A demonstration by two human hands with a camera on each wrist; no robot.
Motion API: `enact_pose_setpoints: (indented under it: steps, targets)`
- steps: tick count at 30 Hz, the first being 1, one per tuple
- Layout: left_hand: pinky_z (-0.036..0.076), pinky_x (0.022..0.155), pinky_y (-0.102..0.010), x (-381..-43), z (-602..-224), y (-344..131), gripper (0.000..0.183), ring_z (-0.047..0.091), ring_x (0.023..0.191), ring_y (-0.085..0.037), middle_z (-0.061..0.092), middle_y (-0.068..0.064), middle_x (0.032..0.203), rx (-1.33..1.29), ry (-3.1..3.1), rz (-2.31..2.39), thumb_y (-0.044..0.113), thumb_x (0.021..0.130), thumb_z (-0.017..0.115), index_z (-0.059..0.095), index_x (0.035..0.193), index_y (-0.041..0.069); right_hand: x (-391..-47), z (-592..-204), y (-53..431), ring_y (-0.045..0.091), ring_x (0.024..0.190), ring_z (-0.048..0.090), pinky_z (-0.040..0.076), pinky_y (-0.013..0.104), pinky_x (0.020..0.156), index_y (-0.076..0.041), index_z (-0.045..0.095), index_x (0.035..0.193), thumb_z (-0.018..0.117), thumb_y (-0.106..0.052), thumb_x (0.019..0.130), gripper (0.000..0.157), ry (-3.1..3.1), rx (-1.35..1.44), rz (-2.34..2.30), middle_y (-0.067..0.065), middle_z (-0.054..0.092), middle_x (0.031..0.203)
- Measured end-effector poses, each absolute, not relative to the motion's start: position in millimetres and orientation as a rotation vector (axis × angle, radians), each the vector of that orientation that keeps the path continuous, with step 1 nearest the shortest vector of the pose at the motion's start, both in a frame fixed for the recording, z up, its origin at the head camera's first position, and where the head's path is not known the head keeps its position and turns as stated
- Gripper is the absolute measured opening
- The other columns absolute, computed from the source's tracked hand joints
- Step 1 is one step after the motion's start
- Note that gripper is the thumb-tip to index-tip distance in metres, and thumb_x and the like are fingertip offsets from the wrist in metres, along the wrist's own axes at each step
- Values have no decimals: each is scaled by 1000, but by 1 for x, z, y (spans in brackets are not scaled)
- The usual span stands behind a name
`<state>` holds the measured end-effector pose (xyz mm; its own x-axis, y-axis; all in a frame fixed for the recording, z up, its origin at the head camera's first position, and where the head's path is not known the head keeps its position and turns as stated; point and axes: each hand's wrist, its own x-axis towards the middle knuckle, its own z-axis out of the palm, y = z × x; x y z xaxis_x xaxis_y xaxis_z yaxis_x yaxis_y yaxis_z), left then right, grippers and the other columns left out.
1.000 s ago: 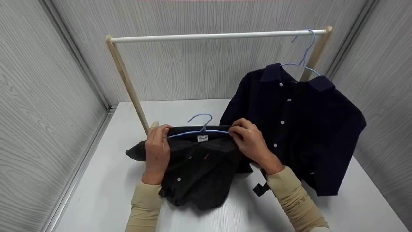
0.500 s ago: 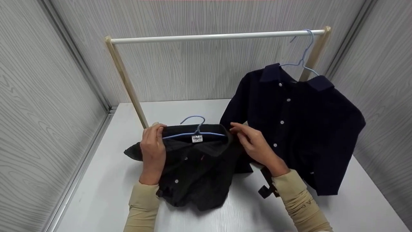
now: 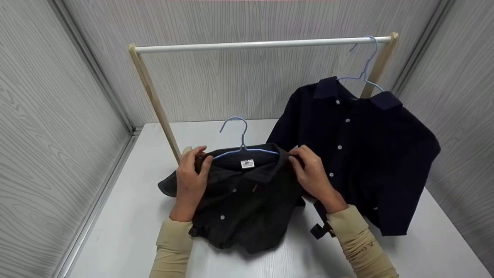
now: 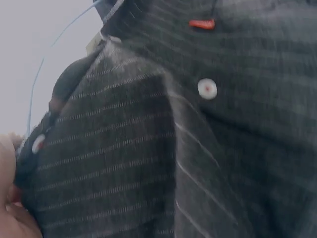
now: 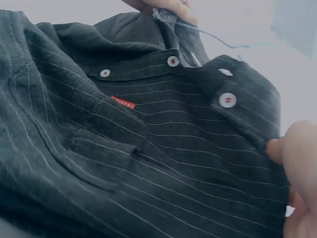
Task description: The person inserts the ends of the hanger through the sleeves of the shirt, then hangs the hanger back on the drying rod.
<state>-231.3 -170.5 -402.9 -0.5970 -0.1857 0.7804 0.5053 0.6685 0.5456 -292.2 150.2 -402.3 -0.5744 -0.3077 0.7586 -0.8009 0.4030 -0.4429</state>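
A dark pinstriped button-up shirt (image 3: pixel 251 216) is held up low over the white table by both hands. Inside its collar sits a blue wire hanger (image 3: pixel 243 135), hook standing free above the neck label. My left hand (image 3: pixel 191 185) grips the shirt's collar at its left end, thumb on the near side. My right hand (image 3: pixel 312 172) pinches the cloth beside the right end of the collar. In the right wrist view, the thumb (image 5: pixel 302 148) presses the shirt near a white button, and a red tag (image 5: pixel 123 102) shows on the front.
A clothes rack with a white rail (image 3: pixel 247 45) and wooden legs (image 3: pixel 154 100) stands at the back. On its right end hangs a navy shirt (image 3: pixel 362 154) on another blue hanger (image 3: pixel 364 73), close beside my right hand. Pale panels wall the table (image 3: pixel 115 231) in.
My right hand let go of the collar, shifted right, and now pinches the cloth there. The hanger hook has risen and stands more upright; the shirt's collar has lifted and opened wider.
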Motion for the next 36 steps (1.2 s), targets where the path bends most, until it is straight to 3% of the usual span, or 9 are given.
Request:
enact_pose_setpoints:
  steps: [4, 8, 12, 21, 26, 36]
  targets:
    - [47, 95, -42, -231, -405, -176, 49, 62, 106, -26, 68, -13, 113, -345, -2056, -989, 43, 97, 59, 63, 127, 4, -295, -397, 156, 19, 84, 62, 48, 24, 76, -2, 68, 100, 60, -4, 97, 9, -2021, 886, 1103, 10, 64, 94]
    - [48, 97, -42, -233, -406, -180, 39, 63, 110, -27, 68, -13, 116, -402, -2107, -964, 31, 98, 59, 65, 125, 4, -298, -391, 167, 17, 83, 62, 48, 21, 75, -1, 69, 99, 62, -5, 96, 9, -2001, 823, 1091, 9, 65, 93]
    - [52, 88, -38, -236, -408, -179, 21, 66, 99, -24, 71, -10, 103, -370, -2137, -951, 16, 96, 64, 71, 112, 5, -301, -385, 176, 15, 84, 62, 48, 20, 77, -2, 70, 99, 63, -8, 95, 9, -1987, 801, 1070, 8, 65, 93]
    - [54, 80, -39, -245, -410, -176, 7, 68, 89, -25, 72, -12, 92, -248, -2091, -931, 6, 92, 67, 72, 95, 2, -301, -383, 191, 15, 85, 64, 49, 23, 75, -7, 72, 106, 64, -11, 96, 14, -2141, 831, 965, 6, 69, 97]
    - [54, 80, -40, -249, -408, -178, 7, 68, 89, -27, 72, -13, 92, -232, -2112, -916, 4, 92, 67, 72, 95, 1, -300, -386, 201, 15, 81, 65, 49, 23, 70, -6, 73, 102, 62, -8, 96, 12, -2203, 814, 927, 6, 69, 92]
    - [51, 91, -40, -261, -385, -179, 18, 65, 99, -25, 72, -8, 103, -319, -2301, -854, 20, 99, 61, 72, 107, 7, -297, -380, 207, 14, 76, 63, 46, 18, 69, -2, 73, 97, 64, -7, 95, 11, -2102, 769, 1015, 8, 70, 88]
